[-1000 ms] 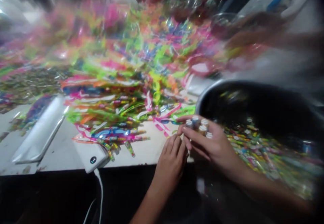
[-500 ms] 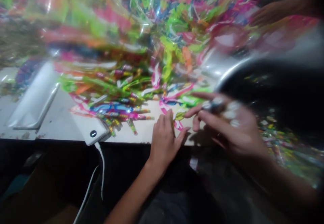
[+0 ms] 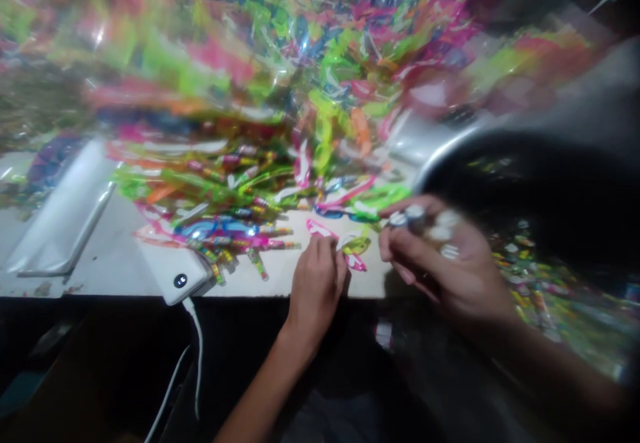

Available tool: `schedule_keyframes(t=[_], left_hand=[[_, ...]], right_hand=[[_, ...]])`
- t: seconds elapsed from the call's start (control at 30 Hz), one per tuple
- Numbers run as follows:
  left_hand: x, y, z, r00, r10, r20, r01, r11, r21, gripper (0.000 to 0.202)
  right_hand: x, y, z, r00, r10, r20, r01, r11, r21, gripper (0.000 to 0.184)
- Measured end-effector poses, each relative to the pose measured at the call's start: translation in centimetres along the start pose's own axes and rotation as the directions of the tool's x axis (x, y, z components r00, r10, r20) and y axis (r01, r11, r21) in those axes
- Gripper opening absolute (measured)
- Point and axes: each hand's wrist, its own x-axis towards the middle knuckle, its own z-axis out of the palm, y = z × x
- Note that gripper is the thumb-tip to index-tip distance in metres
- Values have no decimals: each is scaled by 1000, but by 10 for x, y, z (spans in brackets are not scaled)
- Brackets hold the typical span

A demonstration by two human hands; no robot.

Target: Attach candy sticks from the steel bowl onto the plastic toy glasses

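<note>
Along the near edge of the table (image 3: 280, 279) we have, from left to right, a plastic packet (image 3: 60, 219), a power bank (image 3: 173, 273), our left hand (image 3: 317, 279) and our right hand (image 3: 440, 256). The power bank's cable (image 3: 199, 346) drops over that edge. Loose pieces (image 3: 356, 245) lie on the table between our hands, and small tubes (image 3: 442, 231) sit in our right hand. Just behind the power bank we see a bundle (image 3: 220, 229), and beyond it a heap (image 3: 325, 49) spreads back. To our right is a basin (image 3: 443, 146) with a jumble (image 3: 537, 289) inside
</note>
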Motion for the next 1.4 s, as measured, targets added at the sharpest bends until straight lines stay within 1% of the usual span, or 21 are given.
schedule_keyframes(t=[0.07, 0.13, 0.2, 0.23, 0.27, 0.33, 0.37, 0.4, 0.43, 0.5, 0.53, 0.6, 0.67, 0.73, 0.8, 0.87, 0.93, 1.0, 1.07, 1.27, 1.4], left_hand=[[-1, 3, -8, 998, -58, -29, 54, 991, -123, 15], [-1, 9, -17, 989, -121, -85, 98, 968, -232, 18], [-1, 17, -25, 970, -195, -148, 124, 913, -389, 20], [0, 21, -29, 955, -250, -158, 137, 848, -512, 21], [0, 25, -32, 939, -314, -140, 153, 747, -647, 23], [-2, 31, -36, 902, -429, -39, 186, 469, -864, 29], [-4, 34, -37, 885, -464, 20, 200, 342, -918, 32], [-6, 36, -38, 876, -478, 63, 209, 259, -943, 36], [-8, 38, -39, 873, -478, 96, 212, 195, -957, 41], [-13, 41, -39, 873, -462, 157, 228, 103, -968, 52], [-15, 42, -39, 873, -453, 180, 240, 77, -968, 58], [-18, 45, -38, 867, -455, 202, 258, 63, -964, 71], [-18, 46, -35, 863, -470, 187, 257, 89, -962, 77], [-16, 44, -34, 864, -483, 140, 227, 127, -966, 71], [-13, 41, -34, 861, -503, 80, 187, 166, -968, 55], [-10, 38, -37, 857, -515, 12, 141, 211, -967, 41], [-8, 37, -40, 860, -508, -47, 101, 259, -961, 35], [-7, 37, -44, 865, -491, -99, 62, 302, -951, 32], [-6, 36, -46, 864, -488, -127, 44, 324, -945, 30], [-4, 35, -45, 867, -463, -184, -4, 362, -932, 26], [-4, 38, -45, 868, -442, -225, -38, 392, -919, 24]], right_hand=[[1, 1, -2, 1000, -3, -11, 3, 1000, -26, 33], [1, 1, -1, 1000, -8, -25, 7, 999, -34, 32], [0, 0, 1, 1000, -15, -15, 15, 999, -30, 32], [-1, 0, 3, 1000, -20, -6, 20, 1000, -21, 31], [-2, 0, 4, 1000, -27, -1, 27, 1000, -14, 30], [-3, 0, 6, 999, -43, -6, 43, 999, -30, 27], [-3, 0, 7, 999, -44, -7, 44, 998, -47, 25], [-3, 1, 7, 999, -42, -2, 42, 997, -69, 23], [-4, 1, 7, 999, -41, 4, 41, 995, -92, 21], [-4, 1, 6, 999, -36, 23, 38, 991, -128, 18], [-4, 0, 6, 999, -33, 31, 37, 989, -140, 18], [-4, -1, 6, 999, -27, 35, 32, 987, -160, 17], [-4, -3, 6, 999, -21, 25, 24, 988, -155, 19], [-4, -4, 6, 1000, -20, 2, 20, 990, -137, 21], [-4, -4, 7, 1000, -6, -1, 6, 992, -127, 23], [-5, -4, 7, 999, 22, 26, -18, 989, -146, 23], [-6, -5, 8, 997, 42, 64, -30, 983, -183, 25], [-7, -5, 9, 995, 41, 91, -19, 974, -228, 27], [-7, -5, 10, 995, 32, 92, -6, 965, -263, 28], [-5, -4, 11, 990, -37, 139, 83, 935, -344, 18], [-4, -5, 12, 993, -15, 121, 55, 941, -335, 17]])
